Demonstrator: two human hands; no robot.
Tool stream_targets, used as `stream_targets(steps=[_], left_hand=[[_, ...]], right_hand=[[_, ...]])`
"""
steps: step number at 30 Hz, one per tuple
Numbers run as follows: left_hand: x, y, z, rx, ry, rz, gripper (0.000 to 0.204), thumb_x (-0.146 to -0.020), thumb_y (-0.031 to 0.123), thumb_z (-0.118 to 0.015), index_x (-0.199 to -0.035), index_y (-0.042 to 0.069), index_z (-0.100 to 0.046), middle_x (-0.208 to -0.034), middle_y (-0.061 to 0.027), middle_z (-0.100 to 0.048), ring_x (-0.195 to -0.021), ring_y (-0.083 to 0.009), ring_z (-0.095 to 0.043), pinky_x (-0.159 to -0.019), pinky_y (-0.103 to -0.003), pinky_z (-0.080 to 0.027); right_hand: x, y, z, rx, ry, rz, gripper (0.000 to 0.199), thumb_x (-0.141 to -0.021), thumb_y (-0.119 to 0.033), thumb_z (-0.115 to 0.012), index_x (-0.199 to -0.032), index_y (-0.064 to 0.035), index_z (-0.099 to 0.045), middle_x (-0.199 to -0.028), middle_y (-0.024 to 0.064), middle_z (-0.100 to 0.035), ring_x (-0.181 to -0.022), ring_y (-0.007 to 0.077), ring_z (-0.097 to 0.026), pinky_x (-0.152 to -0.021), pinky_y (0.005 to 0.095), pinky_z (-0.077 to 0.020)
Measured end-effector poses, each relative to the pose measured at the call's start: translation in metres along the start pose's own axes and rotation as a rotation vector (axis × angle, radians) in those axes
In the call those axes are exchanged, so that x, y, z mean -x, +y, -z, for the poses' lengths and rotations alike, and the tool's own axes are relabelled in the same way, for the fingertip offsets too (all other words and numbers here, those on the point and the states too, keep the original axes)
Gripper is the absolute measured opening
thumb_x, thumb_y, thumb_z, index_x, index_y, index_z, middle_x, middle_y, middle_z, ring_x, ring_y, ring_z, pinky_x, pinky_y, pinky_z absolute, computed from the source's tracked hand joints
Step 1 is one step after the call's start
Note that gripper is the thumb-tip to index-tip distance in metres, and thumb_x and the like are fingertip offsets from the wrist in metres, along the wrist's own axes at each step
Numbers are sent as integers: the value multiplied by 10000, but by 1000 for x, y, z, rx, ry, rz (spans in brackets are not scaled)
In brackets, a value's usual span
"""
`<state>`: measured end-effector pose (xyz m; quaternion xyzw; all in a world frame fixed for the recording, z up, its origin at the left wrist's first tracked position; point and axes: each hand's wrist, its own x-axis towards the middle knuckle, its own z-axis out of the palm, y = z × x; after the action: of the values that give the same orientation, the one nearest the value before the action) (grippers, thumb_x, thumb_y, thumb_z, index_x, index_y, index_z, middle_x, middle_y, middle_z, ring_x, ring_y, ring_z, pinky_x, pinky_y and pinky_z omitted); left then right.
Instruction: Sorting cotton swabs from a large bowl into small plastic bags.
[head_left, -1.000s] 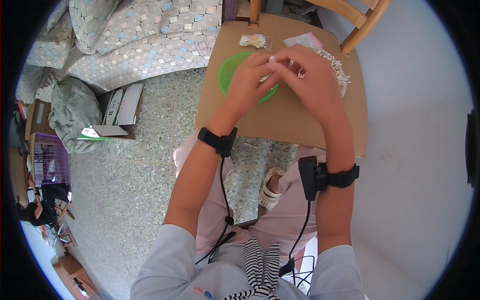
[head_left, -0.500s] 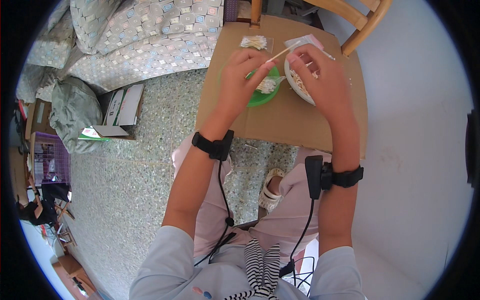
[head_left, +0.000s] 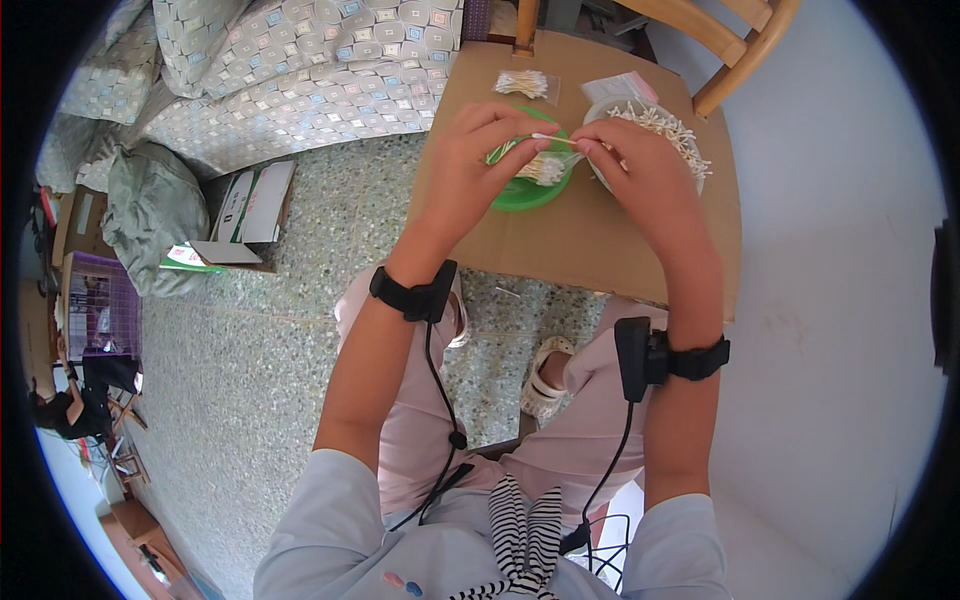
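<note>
A thin cotton swab (head_left: 556, 139) is stretched nearly level between my two hands. My left hand (head_left: 474, 165) pinches its left end, where a white tip shows, and my right hand (head_left: 648, 172) pinches its right end. Below my left hand stands a green bowl (head_left: 522, 198) with a bundle of cotton swabs (head_left: 543, 169) in it. My right hand hangs over the near side of a white bowl (head_left: 603, 103), which is heaped with loose cotton swabs (head_left: 665, 124). Part of each bowl is hidden by the hands.
Both bowls stand on a brown cardboard surface (head_left: 560, 245). At its far side lie a clear bag of cotton swabs (head_left: 522, 83) and a pale pink packet (head_left: 622, 88). A wooden chair (head_left: 735, 75) is beyond, a white wall (head_left: 830, 260) to the right, a cloth-covered bed (head_left: 310, 80) to the left.
The cotton swab has come down from a steep slant to nearly level. My right hand has lowered and now grips its right end, and more of the swabs in the white bowl show.
</note>
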<state>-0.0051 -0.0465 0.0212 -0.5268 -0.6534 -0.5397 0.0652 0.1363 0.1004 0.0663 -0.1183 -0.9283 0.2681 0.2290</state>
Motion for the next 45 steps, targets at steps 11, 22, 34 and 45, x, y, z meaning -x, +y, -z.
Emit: stream_targets(steps=[11,22,34,45], left_hand=[[1,13,10,257,-6,166,156,-885,128,-694,-1018,60,-738,-971,-35,-683,-827,-111,-581,-723,-244,-457],[1,6,12,169,16,231,155,-891,161,-684,-1005,66,-730,-896,-29,-669,-771,-119,-566,-665,-261,-449],[5,2,10,293,-92,446,216,-929,244,-650,-1005,53,-719,-945,-27,-679,-800,-87,-576,-691,-242,-454],[3,6,7,216,-37,345,156,-900,145,-696,-1012,39,-717,-833,2,-662,-729,-54,-556,-652,-220,-450]], right_hand=[[-3,-21,-14,-14,-139,-30,218,-933,-263,-577,-1017,-81,-660,-900,147,-669,-835,361,-630,-719,424,-496],[-6,-16,-9,76,203,135,124,-867,-201,-658,-934,-97,-647,-974,39,-613,-829,259,-630,-713,356,-502],[-2,-24,-4,50,246,-18,91,-851,-176,-664,-920,-121,-647,-874,34,-656,-720,205,-651,-613,323,-483],[-1,-9,6,10,120,38,126,-858,-193,-671,-952,-110,-669,-867,41,-681,-696,212,-640,-624,330,-486]])
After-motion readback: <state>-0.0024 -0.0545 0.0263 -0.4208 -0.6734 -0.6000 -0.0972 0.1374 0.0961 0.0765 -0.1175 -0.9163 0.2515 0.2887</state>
